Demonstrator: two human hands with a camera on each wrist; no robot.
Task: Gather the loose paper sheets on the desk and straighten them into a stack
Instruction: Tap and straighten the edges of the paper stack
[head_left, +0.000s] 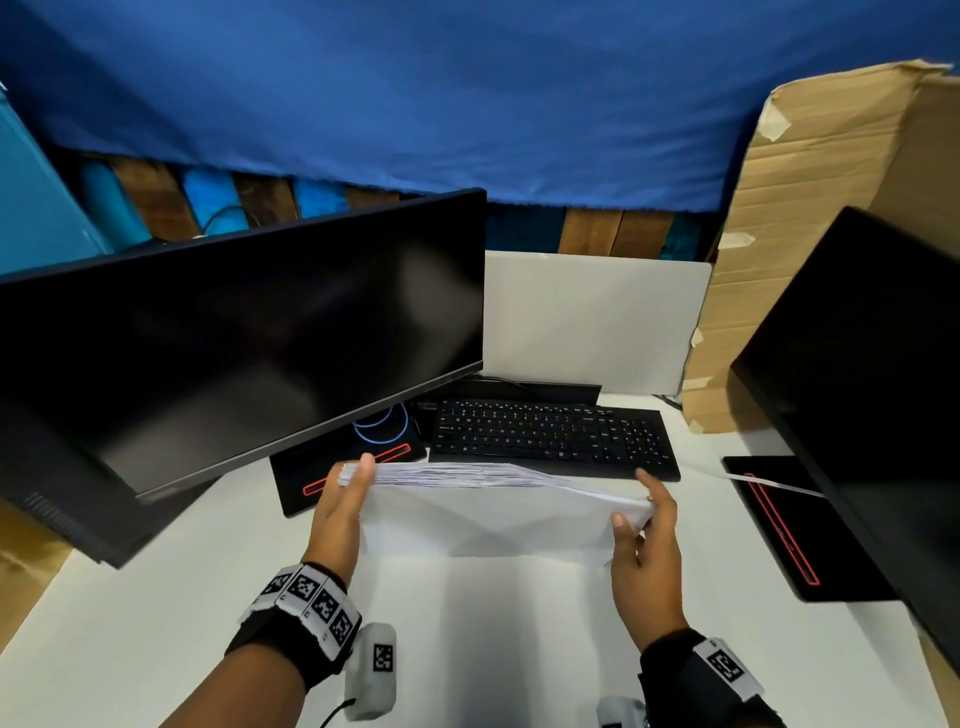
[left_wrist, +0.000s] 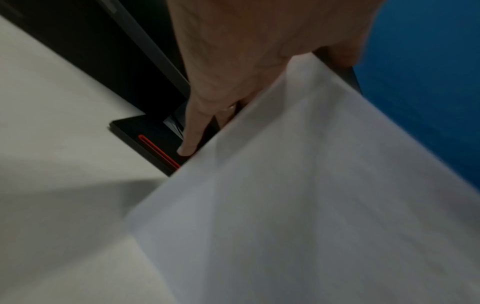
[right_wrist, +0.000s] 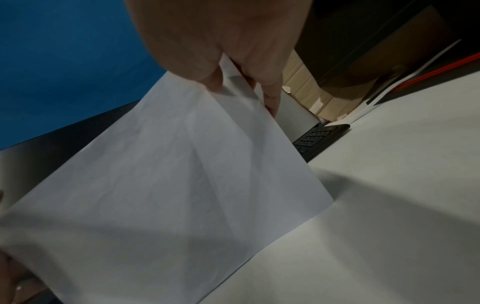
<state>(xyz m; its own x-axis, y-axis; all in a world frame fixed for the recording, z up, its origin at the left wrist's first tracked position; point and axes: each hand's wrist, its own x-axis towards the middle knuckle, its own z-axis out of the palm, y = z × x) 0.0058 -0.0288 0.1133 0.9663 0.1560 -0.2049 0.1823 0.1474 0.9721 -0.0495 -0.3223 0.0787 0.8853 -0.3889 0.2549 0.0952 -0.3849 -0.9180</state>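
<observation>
Paper stack (head_left: 498, 512) upright on counter (head_left: 493, 623), keyboard (head_left: 550, 434) at 12; our left hand (head_left: 340, 506) and right hand (head_left: 644, 540) fingers pinch ends, squaring edges.

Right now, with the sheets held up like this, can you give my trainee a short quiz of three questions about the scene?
1. True or false: the paper stack lies flat on the desk.
2. Which hands hold the stack? A) only the left hand B) only the right hand C) both
3. Fill in: directly behind the stack lies a black ____.

Key: 1. false, it stands on its lower edge. 2. C, one hand at each end. 3. keyboard.
</observation>
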